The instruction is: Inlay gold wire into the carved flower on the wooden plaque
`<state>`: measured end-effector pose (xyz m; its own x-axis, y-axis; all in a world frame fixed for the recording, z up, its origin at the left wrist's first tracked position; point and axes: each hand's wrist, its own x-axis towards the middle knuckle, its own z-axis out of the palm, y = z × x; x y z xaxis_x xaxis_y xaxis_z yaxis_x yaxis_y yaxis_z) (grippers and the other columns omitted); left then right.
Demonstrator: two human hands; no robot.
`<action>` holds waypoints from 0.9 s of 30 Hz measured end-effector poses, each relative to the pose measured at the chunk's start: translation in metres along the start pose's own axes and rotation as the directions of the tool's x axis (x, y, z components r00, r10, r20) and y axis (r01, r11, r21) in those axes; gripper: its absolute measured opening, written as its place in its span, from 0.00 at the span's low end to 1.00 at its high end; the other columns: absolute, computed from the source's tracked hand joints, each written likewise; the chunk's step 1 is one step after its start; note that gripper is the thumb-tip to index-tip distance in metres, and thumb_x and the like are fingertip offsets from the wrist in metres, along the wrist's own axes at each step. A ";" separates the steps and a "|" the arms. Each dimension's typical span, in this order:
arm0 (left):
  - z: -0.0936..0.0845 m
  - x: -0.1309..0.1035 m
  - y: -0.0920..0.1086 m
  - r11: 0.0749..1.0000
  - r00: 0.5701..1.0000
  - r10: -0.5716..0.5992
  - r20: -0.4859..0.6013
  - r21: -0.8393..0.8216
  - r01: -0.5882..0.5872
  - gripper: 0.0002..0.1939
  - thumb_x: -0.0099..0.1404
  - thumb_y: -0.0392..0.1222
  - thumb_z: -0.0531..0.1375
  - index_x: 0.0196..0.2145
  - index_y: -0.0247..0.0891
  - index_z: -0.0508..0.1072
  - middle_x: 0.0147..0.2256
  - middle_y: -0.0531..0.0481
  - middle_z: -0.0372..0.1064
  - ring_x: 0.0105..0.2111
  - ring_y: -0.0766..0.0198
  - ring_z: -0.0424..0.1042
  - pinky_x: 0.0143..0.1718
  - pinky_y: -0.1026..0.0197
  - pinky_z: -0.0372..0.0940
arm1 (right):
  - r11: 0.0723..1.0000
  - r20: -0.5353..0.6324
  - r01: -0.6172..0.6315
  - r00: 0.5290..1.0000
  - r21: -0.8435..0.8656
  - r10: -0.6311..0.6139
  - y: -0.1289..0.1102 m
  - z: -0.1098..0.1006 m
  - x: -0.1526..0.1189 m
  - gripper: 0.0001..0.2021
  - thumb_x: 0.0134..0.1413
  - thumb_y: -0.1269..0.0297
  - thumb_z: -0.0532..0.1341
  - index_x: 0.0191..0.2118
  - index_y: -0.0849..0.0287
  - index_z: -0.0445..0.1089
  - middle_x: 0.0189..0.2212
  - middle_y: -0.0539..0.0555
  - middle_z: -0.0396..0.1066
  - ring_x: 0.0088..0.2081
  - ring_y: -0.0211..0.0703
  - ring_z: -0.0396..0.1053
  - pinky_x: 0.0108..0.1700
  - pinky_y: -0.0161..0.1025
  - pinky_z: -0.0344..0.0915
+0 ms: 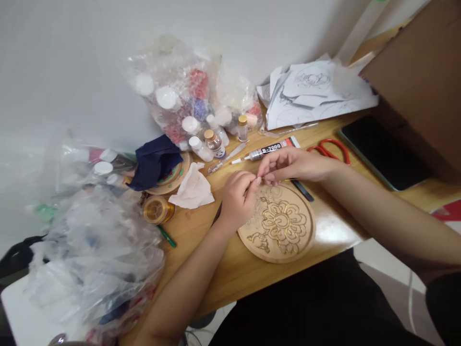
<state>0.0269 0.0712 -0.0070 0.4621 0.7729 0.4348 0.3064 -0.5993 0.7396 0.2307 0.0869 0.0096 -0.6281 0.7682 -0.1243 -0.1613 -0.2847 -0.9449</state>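
A round wooden plate (277, 223) lies on the table, with a flower pattern outlined in gold wire and drawn lines near its upper left. Over its upper edge, my left hand (239, 199) is closed in a pinch on a thin gold wire (286, 179). My right hand (288, 166) meets it there, thumb and fingers pinched on the same wire. Dark tweezers (302, 190) lie partly beneath the wire, at the plate's upper right. Just behind my hands is a B-7000 glue tube (270, 149) with a white nozzle.
Red-handled scissors (336, 149) and a black phone (385, 151) lie right. Small bottles (215, 144), bagged supplies (190, 91) and papers (317, 96) stand behind. Left are a tissue (193, 188), a gold wire spool (157, 209), a green pen (167, 236) and plastic bags (97, 254).
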 end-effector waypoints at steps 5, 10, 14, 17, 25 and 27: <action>0.000 0.000 0.000 0.999 0.999 -0.035 -0.023 -0.020 0.034 0.10 0.72 0.36 0.52 0.31 0.40 0.65 0.30 0.52 0.68 0.33 0.65 0.67 0.37 0.61 0.63 | 1.000 0.007 0.015 1.000 0.006 -0.015 0.000 0.001 -0.001 0.09 0.55 0.70 0.66 0.42 0.65 0.73 0.28 0.50 0.74 0.27 0.28 0.68 0.27 0.26 0.62; 0.001 -0.001 0.001 0.997 0.998 -0.057 -0.034 -0.052 0.055 0.13 0.75 0.40 0.47 0.30 0.41 0.62 0.29 0.52 0.66 0.32 0.65 0.67 0.36 0.61 0.63 | 1.000 0.001 -0.003 1.000 0.007 0.003 -0.002 0.004 -0.002 0.07 0.57 0.68 0.65 0.40 0.65 0.75 0.21 0.45 0.70 0.21 0.24 0.60 0.22 0.25 0.55; 0.002 -0.002 0.000 0.995 0.997 -0.067 -0.044 -0.074 0.064 0.15 0.76 0.45 0.45 0.30 0.41 0.60 0.28 0.52 0.63 0.31 0.65 0.65 0.34 0.61 0.62 | 0.998 -0.024 -0.043 0.999 0.039 0.044 -0.001 0.004 -0.003 0.06 0.54 0.65 0.67 0.37 0.62 0.77 0.32 0.50 0.77 0.29 0.27 0.70 0.31 0.25 0.65; 0.002 -0.002 0.000 0.994 0.996 -0.071 -0.046 -0.085 0.067 0.16 0.76 0.47 0.45 0.31 0.41 0.61 0.28 0.52 0.63 0.30 0.65 0.65 0.33 0.61 0.62 | 0.998 -0.009 -0.037 0.999 0.051 0.038 0.000 0.004 -0.003 0.07 0.53 0.65 0.68 0.39 0.60 0.78 0.38 0.53 0.79 0.40 0.33 0.74 0.43 0.30 0.70; -0.001 -0.002 0.002 0.995 0.998 -0.049 -0.028 -0.087 0.047 0.14 0.75 0.48 0.47 0.34 0.41 0.64 0.31 0.52 0.66 0.32 0.66 0.66 0.35 0.61 0.63 | 1.000 0.050 0.012 0.999 0.000 -0.012 -0.003 0.002 -0.004 0.06 0.54 0.66 0.68 0.38 0.58 0.80 0.36 0.52 0.80 0.38 0.32 0.76 0.44 0.29 0.71; -0.001 -0.002 0.003 0.995 0.999 -0.047 -0.024 -0.085 0.045 0.14 0.75 0.48 0.47 0.35 0.41 0.64 0.31 0.51 0.66 0.33 0.65 0.67 0.35 0.61 0.63 | 0.999 0.060 0.026 0.998 -0.020 -0.025 -0.003 0.001 -0.004 0.07 0.53 0.66 0.68 0.39 0.58 0.80 0.37 0.52 0.80 0.39 0.33 0.76 0.47 0.31 0.71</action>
<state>0.0259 0.0683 -0.0055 0.4271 0.8049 0.4120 0.2545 -0.5442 0.7994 0.2328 0.0841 0.0131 -0.6680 0.7396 -0.0823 -0.1625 -0.2529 -0.9537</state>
